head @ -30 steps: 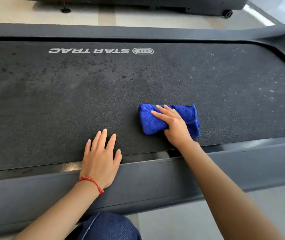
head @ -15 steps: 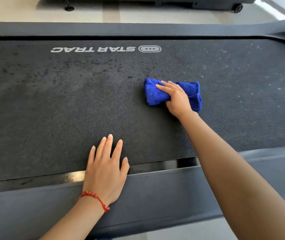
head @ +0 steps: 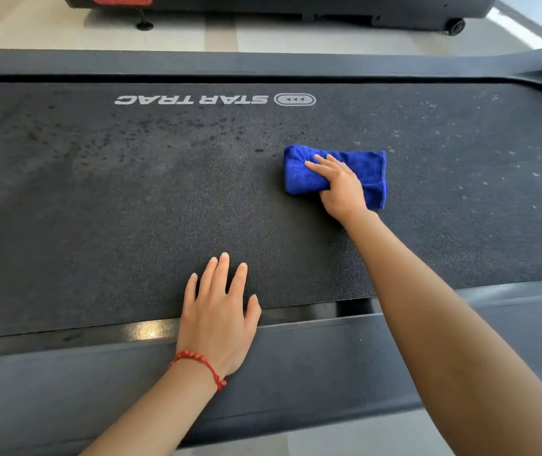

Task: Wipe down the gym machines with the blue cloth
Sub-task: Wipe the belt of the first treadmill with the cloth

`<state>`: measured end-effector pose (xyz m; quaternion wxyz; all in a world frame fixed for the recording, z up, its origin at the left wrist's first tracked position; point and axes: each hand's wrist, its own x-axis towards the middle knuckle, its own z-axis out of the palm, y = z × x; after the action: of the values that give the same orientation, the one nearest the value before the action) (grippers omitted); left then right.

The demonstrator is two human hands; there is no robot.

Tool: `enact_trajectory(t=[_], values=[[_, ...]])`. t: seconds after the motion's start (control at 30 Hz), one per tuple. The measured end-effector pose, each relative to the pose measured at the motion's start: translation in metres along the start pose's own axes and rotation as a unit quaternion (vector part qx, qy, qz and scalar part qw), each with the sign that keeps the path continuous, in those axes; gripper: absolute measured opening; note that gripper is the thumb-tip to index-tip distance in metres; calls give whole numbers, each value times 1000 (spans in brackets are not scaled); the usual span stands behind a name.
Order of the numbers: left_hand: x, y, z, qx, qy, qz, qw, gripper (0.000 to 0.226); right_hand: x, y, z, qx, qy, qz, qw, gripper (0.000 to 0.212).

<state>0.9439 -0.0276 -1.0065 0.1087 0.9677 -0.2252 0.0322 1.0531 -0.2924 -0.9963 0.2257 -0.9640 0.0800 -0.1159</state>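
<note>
A folded blue cloth point(head: 366, 169) lies on the dark belt point(head: 125, 218) of a Star Trac treadmill, right of the belt's middle. My right hand point(head: 340, 187) presses down on the cloth with its fingers laid flat across it, pointing left; the thumb is hidden. My left hand point(head: 218, 317), with a red bead bracelet on the wrist, rests flat across the belt's near edge and the side rail point(head: 322, 366), fingers spread and holding nothing.
White specks point(head: 509, 166) dot the right part of the belt and dark damp spots point(head: 138, 136) mark the left part. The far rail point(head: 263, 64) runs along the back. Beyond it stands another machine's base point(head: 296, 6) on a pale floor.
My right hand slid the cloth away from the near edge toward the belt's middle, then held about still. My left hand stayed in place.
</note>
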Motion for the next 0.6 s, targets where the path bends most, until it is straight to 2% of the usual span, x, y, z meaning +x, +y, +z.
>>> enact_trajectory(t=[0.33,0.6], values=[[0,-1,1,-9,-16,10,1000,57,-71,-22,-12,8,-31,20,999,70],[-1,-3,4,-34,-8,27,999,52,-122,-41,-14,13,-27,29,999,72]])
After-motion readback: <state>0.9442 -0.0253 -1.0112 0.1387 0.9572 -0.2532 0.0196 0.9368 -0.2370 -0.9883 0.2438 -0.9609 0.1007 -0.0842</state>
